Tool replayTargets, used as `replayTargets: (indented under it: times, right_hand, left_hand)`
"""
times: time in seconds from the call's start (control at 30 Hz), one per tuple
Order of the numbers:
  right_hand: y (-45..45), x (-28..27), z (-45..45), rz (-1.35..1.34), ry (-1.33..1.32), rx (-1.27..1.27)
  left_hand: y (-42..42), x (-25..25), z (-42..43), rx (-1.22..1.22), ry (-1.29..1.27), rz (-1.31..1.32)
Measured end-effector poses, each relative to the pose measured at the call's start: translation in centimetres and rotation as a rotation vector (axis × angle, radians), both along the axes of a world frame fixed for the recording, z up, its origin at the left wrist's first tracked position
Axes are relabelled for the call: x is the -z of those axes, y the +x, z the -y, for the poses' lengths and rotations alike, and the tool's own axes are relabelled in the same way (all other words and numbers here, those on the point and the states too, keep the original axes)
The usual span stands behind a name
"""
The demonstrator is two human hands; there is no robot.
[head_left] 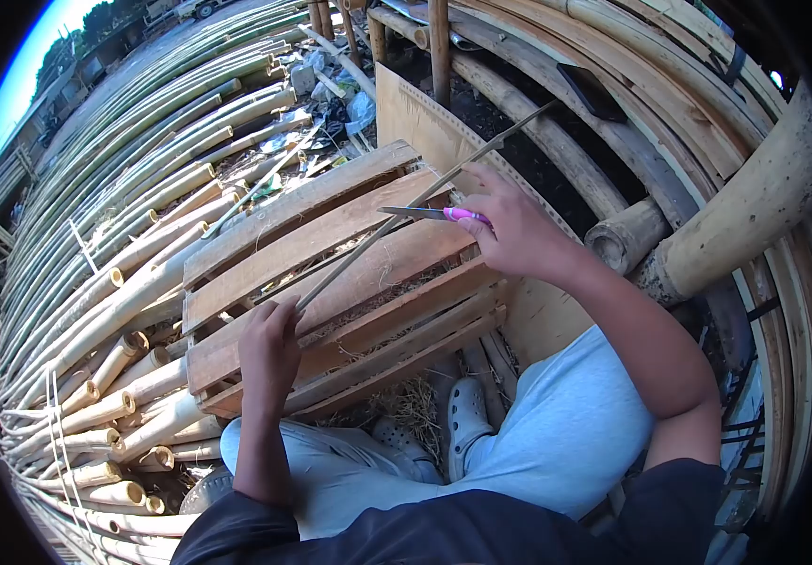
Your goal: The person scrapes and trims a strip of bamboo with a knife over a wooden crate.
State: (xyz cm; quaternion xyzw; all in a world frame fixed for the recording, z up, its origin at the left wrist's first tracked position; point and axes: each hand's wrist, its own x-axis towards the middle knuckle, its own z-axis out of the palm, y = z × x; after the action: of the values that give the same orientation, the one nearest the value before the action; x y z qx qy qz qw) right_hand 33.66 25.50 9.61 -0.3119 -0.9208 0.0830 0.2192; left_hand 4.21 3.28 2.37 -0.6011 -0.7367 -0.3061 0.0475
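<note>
My left hand (269,341) is closed round the lower end of a long thin bamboo strip (357,252), which slants up and away to the right over a wooden crate. In my right hand (508,224) is a small knife (415,214) with a pink handle; the fingers are wrapped round the handle. The blade points left and lies close to the strip, crossing it in this view. Whether the edge touches the strip I cannot tell. Beneath both hands stands the slatted wooden crate (331,273), with a few thin shavings on its top.
Stacked bamboo poles (123,273) fill the left side. A thick bamboo piece (745,207) juts in at the right. A dark phone (592,92) lies on a plank at the upper right. A plywood board (425,118) stands behind the crate. Plastic litter (359,113) lies farther back.
</note>
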Motion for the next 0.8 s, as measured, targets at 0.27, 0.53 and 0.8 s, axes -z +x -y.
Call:
replayTargets:
  times: [0.27,0.53,0.8]
  right_hand:
    - [1.3,-0.9,-1.5,-0.074,-0.14,0.017]
    - [1.0,-0.3,-1.8,-0.024,-0.233,0.073]
    - [0.5,-0.3,-1.6,-0.039,-0.241,0.271]
  left_hand:
    - [0.3,-4.0,-3.0,0.105,-0.132,0.291]
    - [0.6,-2.1,-6.6,0.074,-0.168,-0.103]
    - [3.4,-1.8,-7.5,0.076,-0.203,0.262]
